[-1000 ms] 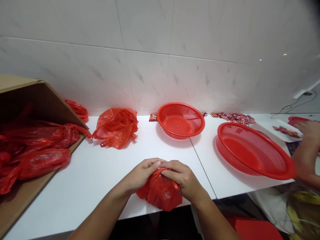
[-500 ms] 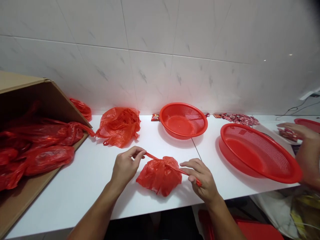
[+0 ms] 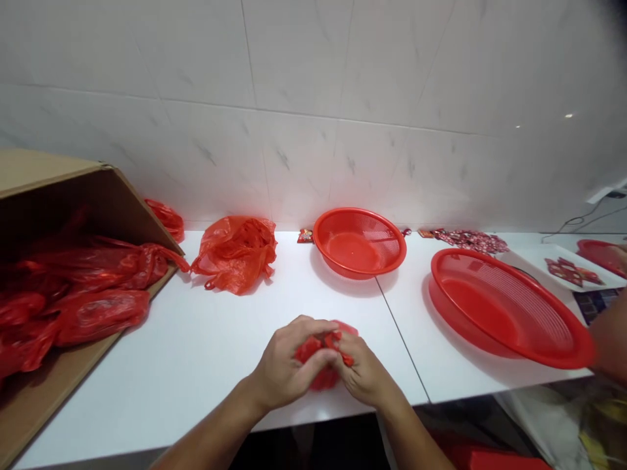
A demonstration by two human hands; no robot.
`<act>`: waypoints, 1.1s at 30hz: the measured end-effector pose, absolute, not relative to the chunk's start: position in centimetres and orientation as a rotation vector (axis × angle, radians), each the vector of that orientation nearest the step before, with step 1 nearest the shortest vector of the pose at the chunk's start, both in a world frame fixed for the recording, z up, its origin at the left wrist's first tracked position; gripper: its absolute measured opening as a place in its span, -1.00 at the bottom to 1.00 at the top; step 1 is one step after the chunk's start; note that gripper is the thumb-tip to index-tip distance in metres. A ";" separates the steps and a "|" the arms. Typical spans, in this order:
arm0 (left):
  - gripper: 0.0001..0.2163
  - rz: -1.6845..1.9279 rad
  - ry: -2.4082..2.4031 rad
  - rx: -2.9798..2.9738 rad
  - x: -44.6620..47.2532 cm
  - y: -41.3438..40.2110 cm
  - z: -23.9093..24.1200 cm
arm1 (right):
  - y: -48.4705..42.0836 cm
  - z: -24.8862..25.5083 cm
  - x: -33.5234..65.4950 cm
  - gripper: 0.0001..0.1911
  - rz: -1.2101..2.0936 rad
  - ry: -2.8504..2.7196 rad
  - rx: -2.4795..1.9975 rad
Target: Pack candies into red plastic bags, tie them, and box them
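A red plastic bag [image 3: 323,378] sits near the table's front edge, mostly covered by both my hands. My left hand [image 3: 289,365] curls round its left side and top, thumb and fingers bent over the gathered neck. Against it, my right hand [image 3: 360,369] pinches the bag's twisted handles from the right, fingers closed. What the bag holds is hidden. Behind it on the table stands a red colander [image 3: 360,245], and further left lies a crumpled, loosely opened red bag [image 3: 238,254].
At the left a cardboard box [image 3: 142,215] on its side holds several filled red bags [image 3: 98,313]. A larger red colander [image 3: 509,307] overhangs the front edge at right. Small packets [image 3: 470,240] lie by the wall. A white tray [image 3: 543,254] and another person's arm [image 3: 610,333] are far right.
My hands, apart before and stretching the bag's two handles outward, have come together over its neck. The other person's hand has withdrawn from the white tray.
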State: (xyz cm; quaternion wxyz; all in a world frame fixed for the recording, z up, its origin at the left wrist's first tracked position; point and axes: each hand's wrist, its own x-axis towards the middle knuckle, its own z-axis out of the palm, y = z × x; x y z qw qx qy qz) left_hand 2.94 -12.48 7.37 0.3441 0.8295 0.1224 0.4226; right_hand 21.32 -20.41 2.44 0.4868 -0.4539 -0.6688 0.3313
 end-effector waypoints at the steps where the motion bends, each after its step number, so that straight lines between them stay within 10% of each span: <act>1: -0.53 1.083 0.355 2.151 2.4 -12.4 6.9 | -20.3 2.2 21.0 -0.52 0.793 -1.601 -1.109; 5: 0.19 0.728 0.579 2.215 0.5 -12.0 4.5 | -20.5 1.4 19.7 -0.48 0.796 -1.520 -1.004; 8: 0.36 0.476 0.517 2.318 0.1 -12.3 2.8 | -20.7 1.6 18.3 -0.46 0.792 -1.525 -0.898; 26: -0.83 0.770 0.780 1.838 -3.7 -13.1 3.6 | -21.3 2.4 16.1 -0.65 0.759 -1.705 -0.772; 33: -0.75 1.605 1.963 1.347 -18.1 -4.4 9.8 | -22.7 -2.1 24.2 -0.80 0.600 -1.496 -1.264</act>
